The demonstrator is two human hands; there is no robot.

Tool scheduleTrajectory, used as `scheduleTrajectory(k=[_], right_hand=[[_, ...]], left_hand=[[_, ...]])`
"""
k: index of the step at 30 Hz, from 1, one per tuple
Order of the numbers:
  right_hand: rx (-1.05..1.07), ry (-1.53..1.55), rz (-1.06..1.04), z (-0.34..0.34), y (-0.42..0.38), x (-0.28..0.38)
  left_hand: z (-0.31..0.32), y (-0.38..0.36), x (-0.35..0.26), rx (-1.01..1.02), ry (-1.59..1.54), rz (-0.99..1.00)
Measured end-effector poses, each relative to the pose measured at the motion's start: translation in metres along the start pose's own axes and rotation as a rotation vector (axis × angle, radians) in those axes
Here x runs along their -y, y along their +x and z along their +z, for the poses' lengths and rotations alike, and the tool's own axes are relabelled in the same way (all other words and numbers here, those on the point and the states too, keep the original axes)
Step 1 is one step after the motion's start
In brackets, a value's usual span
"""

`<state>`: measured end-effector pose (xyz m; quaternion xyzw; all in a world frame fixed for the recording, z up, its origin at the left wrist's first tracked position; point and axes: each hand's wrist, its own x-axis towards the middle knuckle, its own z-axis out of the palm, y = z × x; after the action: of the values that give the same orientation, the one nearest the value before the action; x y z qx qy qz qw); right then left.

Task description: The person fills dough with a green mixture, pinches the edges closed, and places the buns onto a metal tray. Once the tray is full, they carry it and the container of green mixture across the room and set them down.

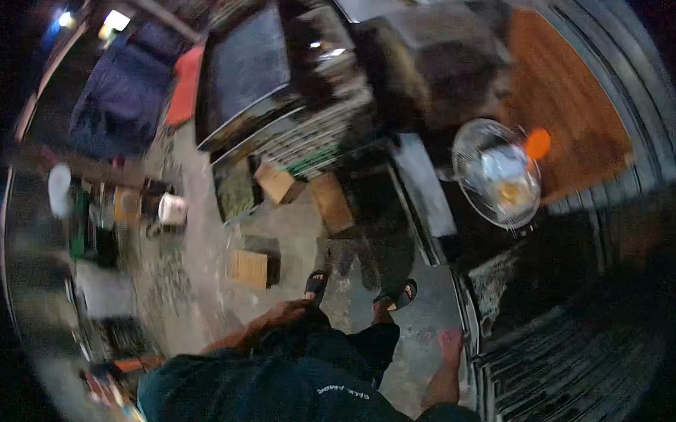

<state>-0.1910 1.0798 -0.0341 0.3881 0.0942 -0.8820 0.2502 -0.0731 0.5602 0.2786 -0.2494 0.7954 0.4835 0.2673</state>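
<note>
My left hand (293, 311) is low in front of my body, beside the dark shorts, and its fingers are too blurred to read. On the other side, my right hand (450, 340) hangs next to the metal edge (468, 320) of a dark structure. Its fingers are smeared as well, and contact with the edge cannot be made out. No object shows in either hand. Closest on the floor are my sandals (317, 283) and a cardboard box (249, 269).
More boxes (276, 182) lie ahead by a slatted rack (311, 139). To the right, a wire basket (464, 174) holding pale items sits by a brown board (569, 107) and an orange round thing (538, 143). A white bucket (173, 210) stands left. Corrugated metal (563, 375) lines the lower right.
</note>
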Motion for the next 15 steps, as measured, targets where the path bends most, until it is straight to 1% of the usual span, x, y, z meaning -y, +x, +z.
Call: scheduleTrajectory(k=[2, 3, 5, 6, 7, 8, 9, 10, 11, 12, 13, 14, 15], right_hand=[[-0.007, -0.129, 0.196, 0.01, -0.005, -0.006], [-0.014, -0.19, 0.283, 0.017, -0.008, -0.009], [-0.038, -0.304, 0.455, 0.035, -0.013, -0.018], [-0.06, -0.359, 0.536, 0.047, -0.016, -0.023], [-0.057, -0.396, 0.545, 0.077, -0.021, -0.044], [-0.297, -0.849, 0.376, 0.129, -0.041, -0.075], [-0.533, -1.287, 0.162, 0.172, -0.056, -0.106], [-0.52, -1.319, 0.154, 0.165, -0.045, -0.112], [-0.362, -1.203, 0.169, 0.163, -0.034, -0.12], [-0.206, -1.08, 0.192, 0.156, -0.016, -0.121], [-0.202, -1.103, 0.192, 0.164, -0.003, -0.135], [-0.146, -1.128, 0.229, 0.178, 0.012, -0.155], [-0.088, -1.147, 0.267, 0.191, 0.021, -0.178]], left_hand=[[0.0, 0.007, 0.058, 0.079, 0.238, -0.009], [-0.004, 0.003, 0.068, 0.045, 0.201, -0.005], [-0.01, -0.009, 0.08, 0.077, 0.092, -0.083], [-0.017, -0.018, 0.087, 0.055, 0.058, -0.08], [-0.028, -0.027, 0.09, 0.018, 0.038, -0.115], [-0.036, -0.037, 0.097, -0.02, 0.019, -0.149], [-0.042, -0.046, 0.117, -0.042, -0.01, -0.142], [-0.044, -0.054, 0.145, -0.094, -0.135, -0.153], [-0.048, -0.063, 0.173, -0.142, -0.257, -0.163], [-0.041, -0.065, 0.211, -0.159, -0.277, -0.16], [-0.034, -0.067, 0.257, -0.228, -0.252, -0.079], [-0.036, -0.075, 0.291, -0.302, -0.22, 0.006], [-0.043, -0.091, 0.307, -0.315, -0.231, 0.012]])
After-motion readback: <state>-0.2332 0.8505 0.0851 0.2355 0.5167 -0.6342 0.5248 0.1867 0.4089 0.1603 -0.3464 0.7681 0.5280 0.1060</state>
